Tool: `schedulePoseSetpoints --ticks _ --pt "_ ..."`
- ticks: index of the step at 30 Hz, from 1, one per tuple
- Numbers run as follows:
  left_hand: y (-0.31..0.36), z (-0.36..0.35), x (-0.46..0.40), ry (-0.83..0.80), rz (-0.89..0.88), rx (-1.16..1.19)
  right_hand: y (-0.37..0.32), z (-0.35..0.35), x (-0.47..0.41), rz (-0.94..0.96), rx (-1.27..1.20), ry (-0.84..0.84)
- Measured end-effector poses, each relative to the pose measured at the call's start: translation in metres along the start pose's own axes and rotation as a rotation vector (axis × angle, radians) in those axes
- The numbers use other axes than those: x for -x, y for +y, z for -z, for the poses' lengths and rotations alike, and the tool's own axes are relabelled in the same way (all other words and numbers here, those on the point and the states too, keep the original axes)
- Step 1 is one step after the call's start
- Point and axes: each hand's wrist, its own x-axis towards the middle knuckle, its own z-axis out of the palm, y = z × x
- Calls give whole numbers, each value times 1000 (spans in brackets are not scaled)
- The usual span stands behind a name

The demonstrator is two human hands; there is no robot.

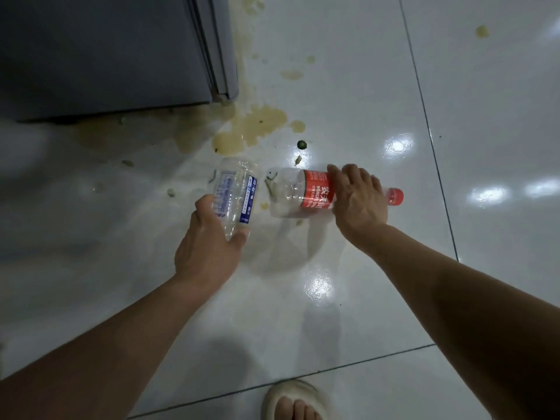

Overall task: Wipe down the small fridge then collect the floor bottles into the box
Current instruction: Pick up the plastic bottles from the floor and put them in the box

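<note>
**Two empty bottles in hand above a stained floor**

Glossy white tiled floor [348, 71] across the whole view, crossed by dark grout lines and dotted with bright light reflections. Grey small fridge [100, 53] at upper left, standing on the tiles, only its lower side and corner showing. Yellowish dried spill [251, 128] spreading from the fridge's near corner out over the tile, with smaller splashes trailing upward along the fridge edge and a few dark green scraps scattered near it.

Two bare forearms reaching in from the bottom corners toward the middle. Left hand [209, 250] wrapped around the neck end of a clear bottle with a blue-and-white label [235, 192], thumb on one side and fingers curled round the other, base pointing away toward the spill. Right hand [359, 201] closed from above over the shoulder of a clear bottle with a red label [303, 195], lying crosswise, red cap [394, 196] sticking out to the right past the knuckles. Both bottles empty-looking, bases near each other, just apart. Whether either bottle touches the floor: cannot tell, though a soft shadow lies on the tile beneath them.

Pale slipper [298, 398] with bare toes at the bottom edge, beside a grout line.
</note>
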Motion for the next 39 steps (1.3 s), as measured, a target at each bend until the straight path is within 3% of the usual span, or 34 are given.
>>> schedulePoseSetpoints --ticks 4,9,17,24,31,39 --pt "16 28 22 -41 -2 -62 4 28 42 -120 -228 -16" --pt "71 83 63 -80 -67 -119 17 101 99 -207 -305 -8" --pt "241 178 140 -95 -258 -161 81 286 159 -306 -405 101" --pt "395 222 199 -81 -322 -87 167 429 186 -391 -525 140" --pt "506 245 207 -5 -364 -71 240 523 164 -451 -611 195" --pt "584 255 137 28 -284 -43 297 580 57 -404 -629 149"
